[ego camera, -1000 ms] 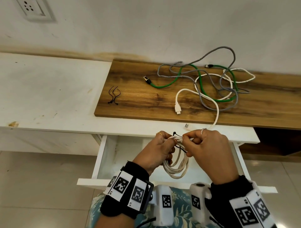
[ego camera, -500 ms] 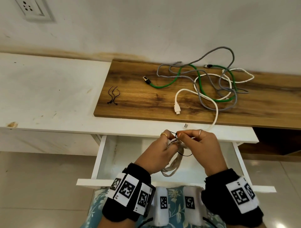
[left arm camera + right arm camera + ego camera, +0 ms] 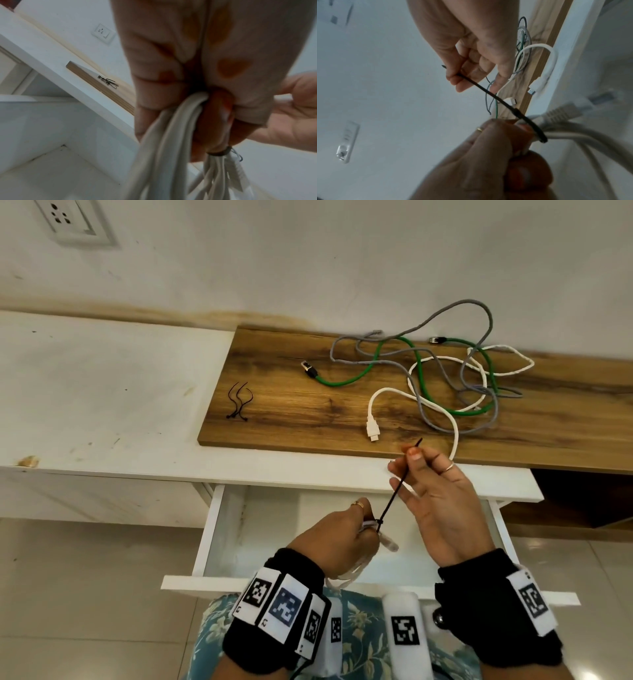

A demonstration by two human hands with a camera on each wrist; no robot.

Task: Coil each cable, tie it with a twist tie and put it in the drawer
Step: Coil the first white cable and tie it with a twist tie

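Above the open white drawer [image 3: 219, 529], the left hand [image 3: 337, 542] grips a coiled white cable [image 3: 171, 142], its fingers curled tight round the bundled loops; the loops hang down below the fist. A black tie [image 3: 394, 494] is cinched round the bundle beside the left thumb, and its free tail runs up, taut and slanted, to the right hand [image 3: 442, 501]. The right hand pinches the tail between thumb and forefinger, with the other fingers spread loosely. A white plug [image 3: 563, 112] of the coiled cable juts out just beyond the tie.

Work surface: a white desk top [image 3: 102, 392] set against a pale wall, with a brown stain along the joint between wall and desk. A wooden board [image 3: 294, 412] lies on the desk, its back edge at the wall. Near the board's left end lie two spare black ties [image 3: 239, 405], crossing each other. Toward the right of the board, a green cable [image 3: 346, 380], a grey cable [image 3: 442, 318] and a second white cable [image 3: 387, 395] lie loose and tangled together; part of the second white cable passes behind the right hand. A white wall socket [image 3: 68, 220] sits high on the wall at left. Floor tiles are pale and glossy. The drawer's interior shows white and scuffed in the left wrist view.
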